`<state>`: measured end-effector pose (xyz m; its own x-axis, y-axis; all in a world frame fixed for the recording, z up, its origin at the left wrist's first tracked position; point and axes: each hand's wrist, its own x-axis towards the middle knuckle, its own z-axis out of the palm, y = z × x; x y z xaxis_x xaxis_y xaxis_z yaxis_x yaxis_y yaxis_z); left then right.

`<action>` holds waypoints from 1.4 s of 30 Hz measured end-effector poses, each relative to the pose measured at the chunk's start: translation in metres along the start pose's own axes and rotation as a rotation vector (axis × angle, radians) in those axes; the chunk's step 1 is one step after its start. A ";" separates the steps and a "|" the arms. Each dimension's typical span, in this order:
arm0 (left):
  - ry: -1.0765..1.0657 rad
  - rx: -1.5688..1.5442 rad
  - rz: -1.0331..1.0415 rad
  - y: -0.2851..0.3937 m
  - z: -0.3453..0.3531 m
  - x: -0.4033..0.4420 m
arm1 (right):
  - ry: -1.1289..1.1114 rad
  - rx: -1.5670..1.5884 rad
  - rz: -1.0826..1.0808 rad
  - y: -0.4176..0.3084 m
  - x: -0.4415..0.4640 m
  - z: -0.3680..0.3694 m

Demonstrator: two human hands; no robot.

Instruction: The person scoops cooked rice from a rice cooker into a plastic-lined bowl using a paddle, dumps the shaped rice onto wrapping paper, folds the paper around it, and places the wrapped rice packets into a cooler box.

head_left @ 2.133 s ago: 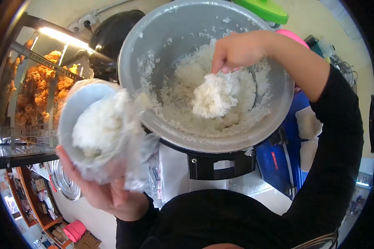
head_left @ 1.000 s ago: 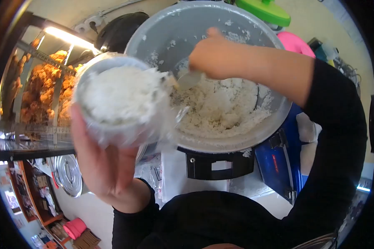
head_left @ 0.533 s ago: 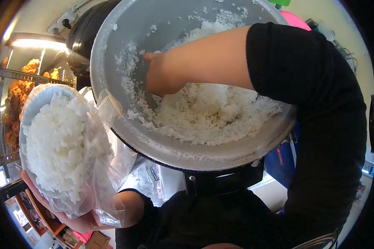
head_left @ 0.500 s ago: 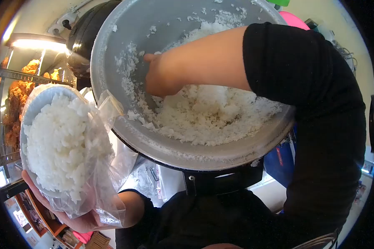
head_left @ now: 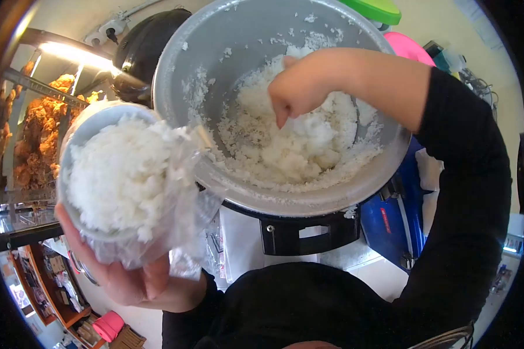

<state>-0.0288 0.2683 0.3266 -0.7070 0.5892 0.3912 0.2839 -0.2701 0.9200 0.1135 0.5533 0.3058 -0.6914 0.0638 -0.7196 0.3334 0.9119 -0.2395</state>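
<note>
My left hand (head_left: pixel 128 279) is wrapped round a bowl (head_left: pixel 75 168) from below, with a clear plastic bag (head_left: pixel 183 198) hanging over its right side. White rice (head_left: pixel 122 174) is heaped in the bowl, which tilts toward the right. Over the big grey pot (head_left: pixel 215 43), my right hand (head_left: pixel 303 93) is closed, fingers pointing down at the rice (head_left: pixel 308 148) inside. A utensil was in this hand earlier; what the fingers hold now is hidden in the rice. More rice sticks to the pot's walls.
A lit glass case with fried food (head_left: pixel 43 139) stands at the left. Behind the pot are a black rounded appliance (head_left: pixel 148 52), a green lid (head_left: pixel 375 9) and a pink object (head_left: pixel 410 47). A blue case (head_left: pixel 393 224) lies right of the black pot handle (head_left: pixel 308 234).
My right hand has moved from the pot's left wall to the rice in its middle. My left hand and the bowl have shifted right and slightly up in view.
</note>
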 end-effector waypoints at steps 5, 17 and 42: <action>-0.133 -0.898 -0.622 0.014 0.023 0.012 | 0.391 0.320 0.071 0.018 -0.089 -0.018; -0.325 -0.929 -0.675 0.034 0.113 -0.010 | 1.087 -0.364 0.148 -0.102 -0.155 0.056; -0.382 -0.839 -0.458 -0.002 0.105 -0.002 | 1.188 0.582 -0.210 -0.098 -0.120 0.053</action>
<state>0.0397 0.3474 0.3268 -0.3386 0.9328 0.1231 -0.6090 -0.3170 0.7271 0.1977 0.4342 0.3810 -0.7979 0.5270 0.2927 0.1700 0.6626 -0.7295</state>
